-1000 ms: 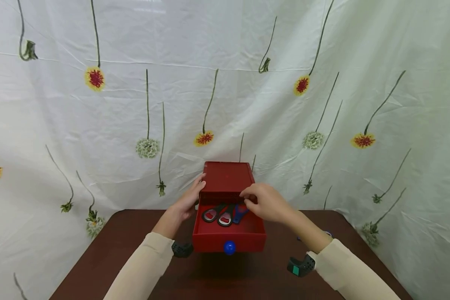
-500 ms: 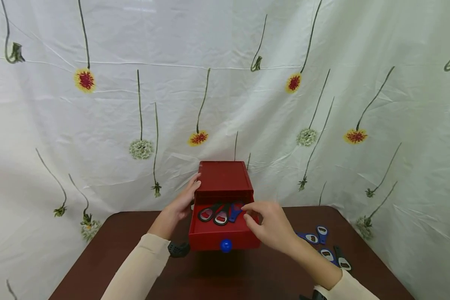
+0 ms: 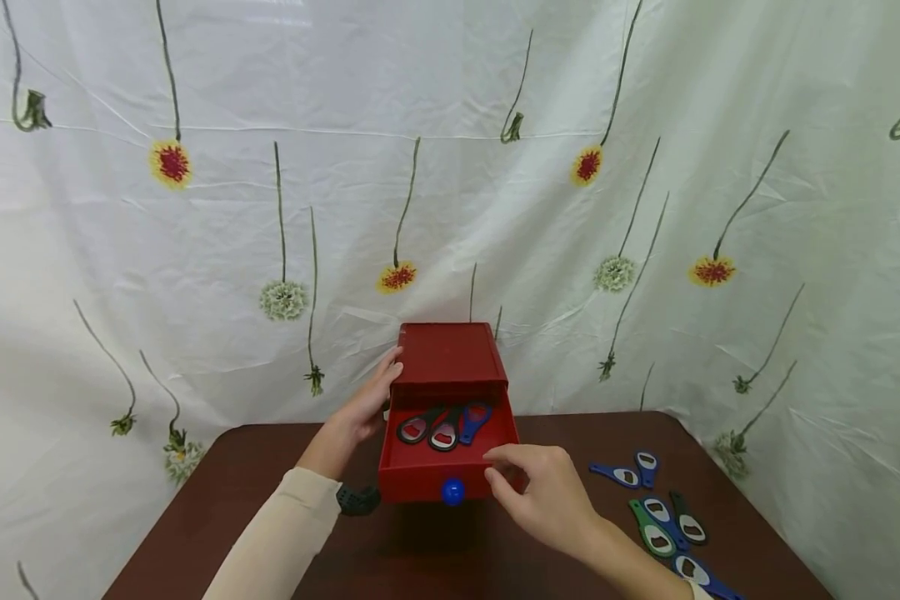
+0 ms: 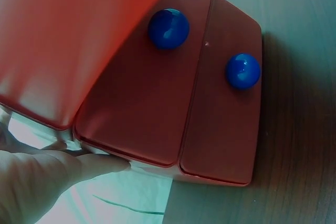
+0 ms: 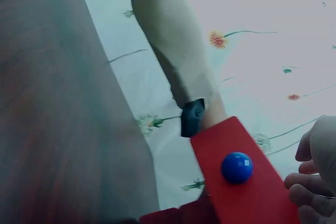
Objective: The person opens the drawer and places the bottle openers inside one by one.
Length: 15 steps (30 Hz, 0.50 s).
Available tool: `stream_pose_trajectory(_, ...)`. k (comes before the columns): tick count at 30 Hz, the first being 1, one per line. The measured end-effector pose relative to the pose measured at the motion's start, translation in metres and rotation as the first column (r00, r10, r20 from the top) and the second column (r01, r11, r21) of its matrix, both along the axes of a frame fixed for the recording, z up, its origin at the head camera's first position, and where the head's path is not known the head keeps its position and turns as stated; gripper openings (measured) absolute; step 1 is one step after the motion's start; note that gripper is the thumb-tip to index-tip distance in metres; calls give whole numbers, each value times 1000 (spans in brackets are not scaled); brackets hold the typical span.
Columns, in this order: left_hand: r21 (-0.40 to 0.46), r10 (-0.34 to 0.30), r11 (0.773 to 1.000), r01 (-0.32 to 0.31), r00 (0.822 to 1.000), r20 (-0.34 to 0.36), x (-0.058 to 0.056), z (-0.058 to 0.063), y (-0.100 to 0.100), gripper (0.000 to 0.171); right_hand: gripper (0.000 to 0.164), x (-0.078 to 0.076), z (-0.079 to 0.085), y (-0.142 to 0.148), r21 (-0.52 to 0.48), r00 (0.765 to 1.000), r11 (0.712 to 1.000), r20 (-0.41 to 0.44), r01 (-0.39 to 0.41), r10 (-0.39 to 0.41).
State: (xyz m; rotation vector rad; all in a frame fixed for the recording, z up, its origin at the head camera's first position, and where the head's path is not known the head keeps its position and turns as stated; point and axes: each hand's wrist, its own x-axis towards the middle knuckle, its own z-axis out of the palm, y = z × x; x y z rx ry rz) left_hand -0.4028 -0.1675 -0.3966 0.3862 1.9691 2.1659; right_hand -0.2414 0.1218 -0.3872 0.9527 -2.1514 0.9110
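Note:
A red drawer cabinet (image 3: 450, 354) stands on the table with its top drawer (image 3: 420, 482) pulled out. Inside lie two black bottle openers (image 3: 444, 435) and a blue bottle opener (image 3: 471, 429), side by side. My left hand (image 3: 356, 410) rests against the cabinet's left side; in the left wrist view its thumb lies along that side, below the overhanging drawer. My right hand (image 3: 543, 496) is over the drawer's front right corner, fingers loosely bent, holding nothing. In the right wrist view its fingers are beside the drawer front with its blue knob (image 5: 237, 168).
On the table's right side lie several bottle openers: blue ones (image 3: 647, 469), a green one (image 3: 651, 533) and a black one (image 3: 688, 523). Two lower drawers (image 4: 142, 93) with blue knobs are shut. A flowered white curtain (image 3: 195, 250) hangs behind the brown table (image 3: 232, 492).
My right hand has let go of the blue bottle opener in the drawer and drawn back toward the drawer's front. My left hand stays against the cabinet. The head view has turned slightly right.

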Motion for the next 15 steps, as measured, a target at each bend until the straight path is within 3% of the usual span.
stream_pose_trajectory(4,-1,-2,1000,2,1000,8,-1,-2,0,60,7,6,-17,-4,-33,998,999,57,-27,29)
stream_pose_trajectory(8,4,1,1000,-1,1000,3,-3,-4,0,60,9,7,-37,-12,-50,994,999,112,2,3)
stream_pose_trajectory(12,6,6,1000,-6,1000,4,-3,-4,1,60,19,4,-53,-22,-51,994,996,86,77,-73)
stream_pose_trajectory(15,1,4,1000,-4,1000,-3,-3,-3,1,60,22,1,-60,-31,-36,991,990,18,133,-133)
